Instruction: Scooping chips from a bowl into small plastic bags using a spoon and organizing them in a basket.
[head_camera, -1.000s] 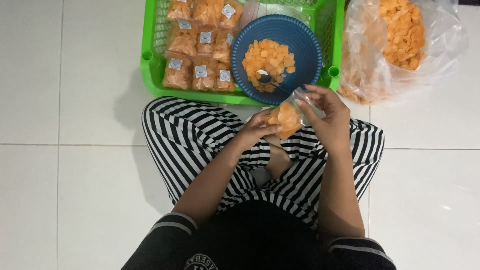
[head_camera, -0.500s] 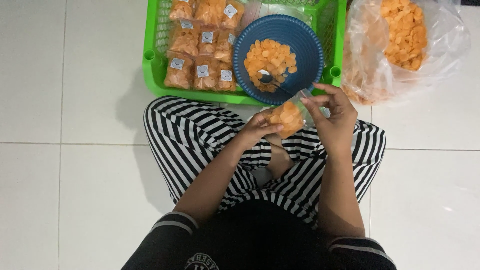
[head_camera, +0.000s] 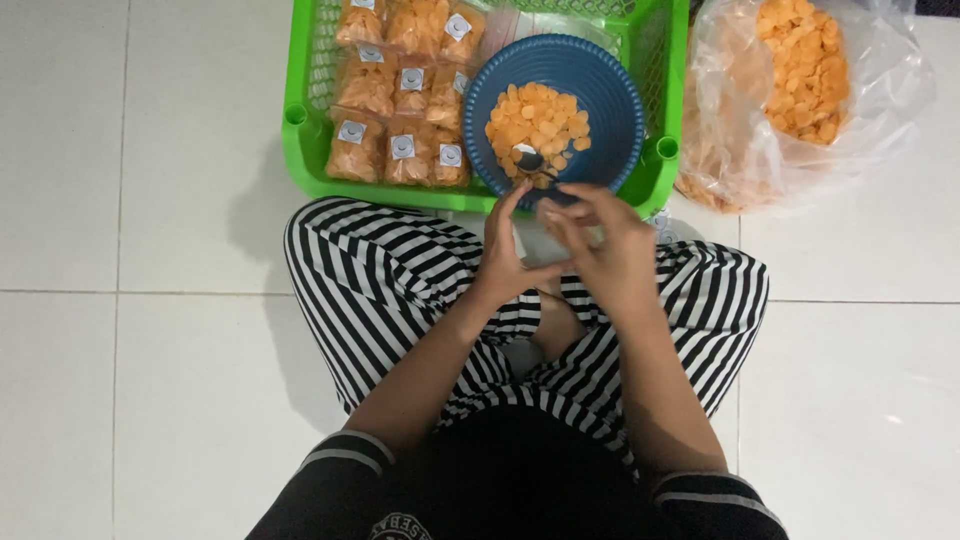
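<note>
left hand (head_camera: 508, 250): raised over the lap, fingers upright and loosely curled, just below the round blue plastic bowl (head_camera: 600, 75); whether it pinches anything, cannot tell
right hand (head_camera: 600, 240): beside the left, touching it, fingers bent inward; grip unclear
bowl: inside the green plastic basket (head_camera: 300, 130), holds orange crackers (head_camera: 535, 115) and a metal spoon (head_camera: 528, 158)
packed cracker bags (head_camera: 400, 90): left of bowl, in basket
big clear plastic bag of crackers (head_camera: 810, 70): right of bowl, on the floor

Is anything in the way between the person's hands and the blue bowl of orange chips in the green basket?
Nothing visible blocks it. Both hands, left hand and right hand, sit just in front of the blue bowl, fingertips at its near rim. Only the green basket wall lies below that rim. A spoon rests among the chips.
</note>
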